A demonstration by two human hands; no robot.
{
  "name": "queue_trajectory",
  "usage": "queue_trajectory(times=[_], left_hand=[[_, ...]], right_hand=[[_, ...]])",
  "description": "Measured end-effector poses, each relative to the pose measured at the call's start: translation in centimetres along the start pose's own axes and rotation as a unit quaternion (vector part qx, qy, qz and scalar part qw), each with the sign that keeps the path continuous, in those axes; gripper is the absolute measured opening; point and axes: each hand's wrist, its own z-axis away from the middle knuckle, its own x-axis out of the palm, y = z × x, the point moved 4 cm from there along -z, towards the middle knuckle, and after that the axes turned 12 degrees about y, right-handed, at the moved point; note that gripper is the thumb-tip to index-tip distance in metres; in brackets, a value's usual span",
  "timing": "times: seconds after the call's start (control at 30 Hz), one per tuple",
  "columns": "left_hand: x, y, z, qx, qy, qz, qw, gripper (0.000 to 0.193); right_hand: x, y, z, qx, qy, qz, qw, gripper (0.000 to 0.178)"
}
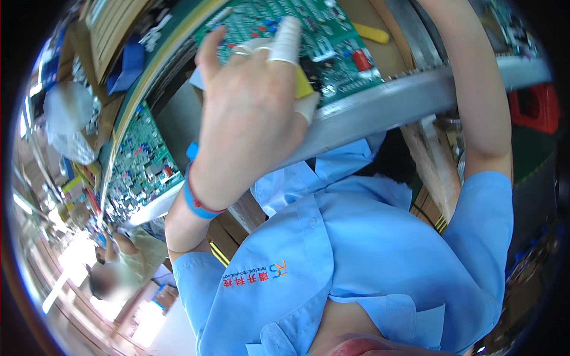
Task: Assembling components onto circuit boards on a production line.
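Note:
My left hand [249, 107] is raised at the centre with its back to the camera, resting over a green circuit board [332, 41] on a tilted bench. White finger covers wrap several fingertips, and a blue band sits on the wrist. A small yellow piece [303, 84] shows pinched between thumb and fingers. My right forearm [484, 95] runs up the right side to the top edge, and its hand is out of view.
A grey metal rail [409, 95] crosses below the board. A second green circuit board [142, 163] lies at the left. A yellow tool [371, 32] rests past the first board, a red object [534, 107] sits at far right, and another person [113, 279] is at lower left.

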Motion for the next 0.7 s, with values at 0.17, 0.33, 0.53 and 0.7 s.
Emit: queue_trajectory(times=[0.17,0.33,0.53,0.7], left_hand=[[-0.3,-1.1,3.1,-0.048,0.022,0.037,0.998,0.077],[-4.6,-7.1,10.7,-0.13,0.214,0.065,0.966,0.072],[-10.2,-18.9,24.7,-0.383,0.249,-0.125,0.881,0.05],[-9.2,-25.3,29.4,-0.45,0.19,-0.198,0.85,0.043]], right_hand=[[0.1,2.7,1.7,0.055,-0.104,-0.006,0.993,0.026],[0.5,0.4,3.2,0.121,-0.13,-0.045,0.983,0.031],[5.2,-16.2,-1.2,-0.099,-0.287,-0.144,0.942,0.022],[10.8,-20.3,0.8,-0.203,-0.47,-0.119,0.85,0.012]])
